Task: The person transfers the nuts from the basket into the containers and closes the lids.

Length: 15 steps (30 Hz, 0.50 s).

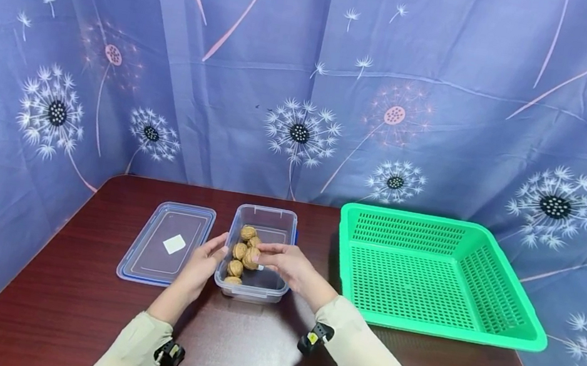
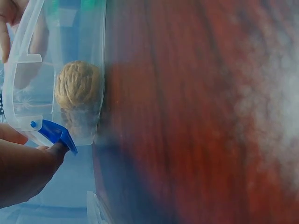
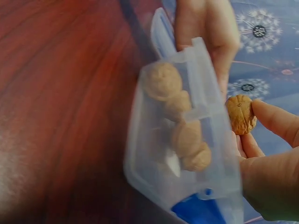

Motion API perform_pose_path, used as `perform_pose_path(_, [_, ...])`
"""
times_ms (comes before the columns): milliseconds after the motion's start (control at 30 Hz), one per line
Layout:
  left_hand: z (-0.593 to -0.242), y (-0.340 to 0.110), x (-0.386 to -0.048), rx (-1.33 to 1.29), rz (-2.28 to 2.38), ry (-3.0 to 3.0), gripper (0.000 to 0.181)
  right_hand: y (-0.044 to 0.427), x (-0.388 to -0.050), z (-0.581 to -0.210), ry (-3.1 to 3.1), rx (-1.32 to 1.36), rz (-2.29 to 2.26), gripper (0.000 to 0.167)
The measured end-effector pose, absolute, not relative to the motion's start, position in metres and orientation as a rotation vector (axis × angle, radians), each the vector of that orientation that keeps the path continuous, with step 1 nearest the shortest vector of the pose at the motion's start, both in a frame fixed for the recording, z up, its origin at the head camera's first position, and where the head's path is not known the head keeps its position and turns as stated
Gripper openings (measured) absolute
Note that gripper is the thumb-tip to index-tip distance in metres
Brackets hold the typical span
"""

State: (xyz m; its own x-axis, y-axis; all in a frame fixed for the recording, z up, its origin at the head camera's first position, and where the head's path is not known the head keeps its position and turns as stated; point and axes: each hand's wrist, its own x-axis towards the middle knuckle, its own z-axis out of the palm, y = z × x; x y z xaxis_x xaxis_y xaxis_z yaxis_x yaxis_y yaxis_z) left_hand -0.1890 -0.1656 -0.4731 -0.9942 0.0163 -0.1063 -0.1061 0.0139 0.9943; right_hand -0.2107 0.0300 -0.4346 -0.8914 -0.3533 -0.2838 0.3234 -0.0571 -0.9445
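Observation:
A clear plastic food container (image 1: pixel 251 292) stands on the table with several walnuts (image 1: pixel 236 268) along its left side. My left hand (image 1: pixel 202 263) holds the container's left side, its thumb by the rim. In the left wrist view the fingers are at a blue latch (image 2: pixel 57 134). Between thumb and fingertips my right hand (image 1: pixel 292 265) pinches one walnut (image 3: pixel 240 114). The right wrist view shows that walnut above the container's rim, apart from the walnuts lower down behind the clear wall.
Left of the container lies its clear lid (image 1: pixel 154 254) with a blue seal and a white square label (image 1: pixel 174 244). On the right sits a green plastic basket (image 1: pixel 437 329) with slotted walls. A blue dandelion-print curtain (image 1: pixel 236 111) hangs behind the dark red table (image 1: pixel 56 287).

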Motion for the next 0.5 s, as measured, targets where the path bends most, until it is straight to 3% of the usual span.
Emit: perform_pose_path(500, [-0.477, -0.166, -0.191, -0.107, 2.142, 2.191, 0.046, 0.015, -0.203, -0.448, 1.856, -0.105, -1.953, 0.037])
